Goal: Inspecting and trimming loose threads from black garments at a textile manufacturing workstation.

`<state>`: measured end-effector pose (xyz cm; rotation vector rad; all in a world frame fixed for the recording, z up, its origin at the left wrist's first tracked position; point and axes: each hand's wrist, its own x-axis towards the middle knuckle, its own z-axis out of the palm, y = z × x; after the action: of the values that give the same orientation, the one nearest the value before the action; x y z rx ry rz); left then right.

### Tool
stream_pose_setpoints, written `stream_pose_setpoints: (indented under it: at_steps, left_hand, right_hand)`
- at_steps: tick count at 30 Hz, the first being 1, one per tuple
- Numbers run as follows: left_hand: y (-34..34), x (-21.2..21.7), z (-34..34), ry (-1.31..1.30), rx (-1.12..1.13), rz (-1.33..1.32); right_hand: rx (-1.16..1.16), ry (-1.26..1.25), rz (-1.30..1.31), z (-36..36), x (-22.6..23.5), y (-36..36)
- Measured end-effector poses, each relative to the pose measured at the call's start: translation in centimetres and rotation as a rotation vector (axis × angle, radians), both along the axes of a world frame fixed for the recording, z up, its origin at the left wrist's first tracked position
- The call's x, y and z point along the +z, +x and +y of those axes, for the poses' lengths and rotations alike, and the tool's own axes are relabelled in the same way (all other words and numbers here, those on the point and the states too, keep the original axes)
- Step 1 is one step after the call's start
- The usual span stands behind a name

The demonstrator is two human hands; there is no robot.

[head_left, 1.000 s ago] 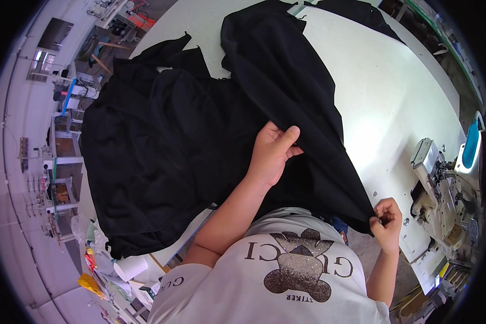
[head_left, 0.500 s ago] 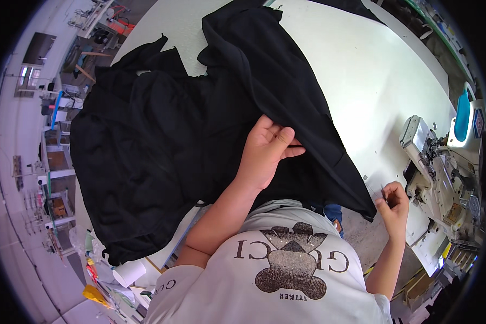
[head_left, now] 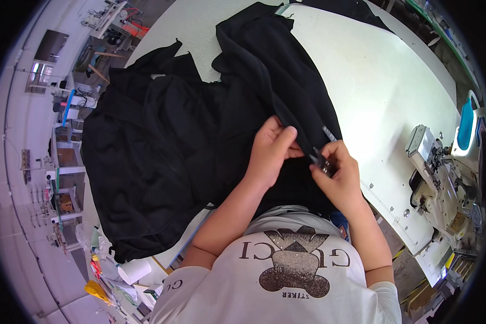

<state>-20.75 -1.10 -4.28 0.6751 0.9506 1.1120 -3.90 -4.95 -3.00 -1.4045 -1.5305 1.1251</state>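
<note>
A large black fabric garment (head_left: 162, 140) lies spread and rumpled over the white table. My left hand (head_left: 272, 148) pinches an edge of it between thumb and fingers, near its right-hand part. Close beside it, my right hand (head_left: 337, 170) is closed around a small dark metal tool that looks like thread snips (head_left: 323, 163), its tip pointing toward the pinched edge. A pale, striped strip (head_left: 329, 133) shows just above the right fingers; I cannot tell whether it belongs to the tool.
The white table (head_left: 383, 81) extends right, with ruler-like markings along its near edge. A sewing machine (head_left: 434, 167) stands at the right, a turquoise part (head_left: 464, 125) beside it. A white cylinder (head_left: 134, 271) sits at the lower left. More black fabric (head_left: 351, 12) lies at the far edge.
My right hand has come in leftward from the table's right edge to the fabric beside my left hand, bringing the snips. My left hand keeps its pinch. The view has shifted slightly.
</note>
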Motion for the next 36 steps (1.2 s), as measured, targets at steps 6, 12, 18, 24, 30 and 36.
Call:
stream_pose_setpoints:
  at_steps: [6,12,18,24,30,36]
  left_hand:
    - [-3.7,0.0,4.7,0.073,0.234,0.298]
    - [-2.8,3.0,7.4,0.554,0.237,1.064]
    - [-3.0,3.4,9.6,0.426,-0.494,1.729]
    - [-8.2,4.0,10.8,0.19,-0.787,1.164]
    - [-6.6,2.0,10.3,0.3,-0.612,1.82]
    - [-5.3,-2.8,14.7,0.465,-0.069,2.661]
  right_hand:
    - [0.222,0.012,-0.012,-1.8,0.3,0.6]
    - [0.327,0.057,-0.015,-2.1,0.0,0.0]
    - [0.467,0.192,-0.072,-2.0,-0.1,-0.9]
    - [0.452,0.221,-0.036,-2.1,-0.4,-0.7]
    - [0.505,0.293,-0.039,-2.2,-0.2,-1.5]
    - [0.566,0.397,-0.019,-2.9,0.9,-2.4]
